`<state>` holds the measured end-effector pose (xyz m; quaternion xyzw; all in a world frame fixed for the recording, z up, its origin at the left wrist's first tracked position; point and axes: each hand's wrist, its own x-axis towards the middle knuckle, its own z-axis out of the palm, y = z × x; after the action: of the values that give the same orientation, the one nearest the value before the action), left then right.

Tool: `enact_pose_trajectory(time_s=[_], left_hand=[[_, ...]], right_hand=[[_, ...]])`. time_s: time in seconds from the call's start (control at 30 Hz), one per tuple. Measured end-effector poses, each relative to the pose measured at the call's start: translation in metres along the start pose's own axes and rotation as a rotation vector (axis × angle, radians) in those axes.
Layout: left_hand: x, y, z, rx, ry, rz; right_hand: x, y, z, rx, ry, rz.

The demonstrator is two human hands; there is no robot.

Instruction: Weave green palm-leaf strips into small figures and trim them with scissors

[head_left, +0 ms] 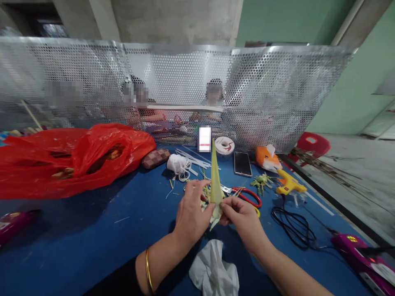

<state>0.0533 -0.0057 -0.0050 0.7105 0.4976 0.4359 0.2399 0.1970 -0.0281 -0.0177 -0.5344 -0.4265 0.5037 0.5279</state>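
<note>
A long pale green leaf or husk strip (215, 176) stands nearly upright in front of me, tapering to a point at its far end. My left hand (195, 207) pinches its lower left edge between thumb and fingers. On the other side, my right hand (239, 213) grips the lower right edge near the wide end. Scissors with red handles (247, 194) lie behind my right hand, their blades partly hidden by the leaf. Small yellow-green scraps (205, 192) are scattered beneath and around the strip. A crumpled white cloth (214, 269) rests on the table nearer to me.
A red plastic bag (123, 144) fills the left, beside a checkered pouch (156, 158). White string (179, 164), a tape roll (224, 145), a phone (242, 163), tissues (268, 158) and a yellow glue gun (290, 183) with a cable lie around. A perforated metal screen (185, 78) stands behind; people sit beyond.
</note>
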Motion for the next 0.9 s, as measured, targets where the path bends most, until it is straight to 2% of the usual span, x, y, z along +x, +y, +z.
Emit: enact_pose_trajectory(time_s=[0.07, 0.1, 0.27, 0.57, 0.7, 0.77, 0.9], left_hand=[[0.000, 0.000, -0.001, 0.084, 0.062, 0.042], [0.000, -0.001, -0.002, 0.112, 0.056, 0.073], [0.003, 0.001, -0.009, 0.190, -0.154, 0.321], [0.001, 0.005, -0.010, 0.244, -0.259, 0.321], [0.003, 0.002, -0.009, 0.170, -0.273, 0.270], [0.004, -0.001, -0.007, 0.101, -0.268, 0.191], [0.006, -0.002, 0.000, -0.228, -0.225, -0.169]], right_hand=[[0.000, 0.000, 0.000, -0.004, -0.002, -0.002], [0.000, 0.000, 0.000, -0.005, -0.004, -0.004], [0.000, 0.000, -0.003, -0.025, -0.008, -0.020], [0.000, -0.001, -0.002, -0.048, -0.024, -0.067], [-0.001, -0.001, -0.004, -0.085, -0.010, -0.076], [0.000, -0.001, -0.006, -0.103, 0.003, -0.079], [0.002, -0.001, -0.009, -0.093, 0.020, -0.079]])
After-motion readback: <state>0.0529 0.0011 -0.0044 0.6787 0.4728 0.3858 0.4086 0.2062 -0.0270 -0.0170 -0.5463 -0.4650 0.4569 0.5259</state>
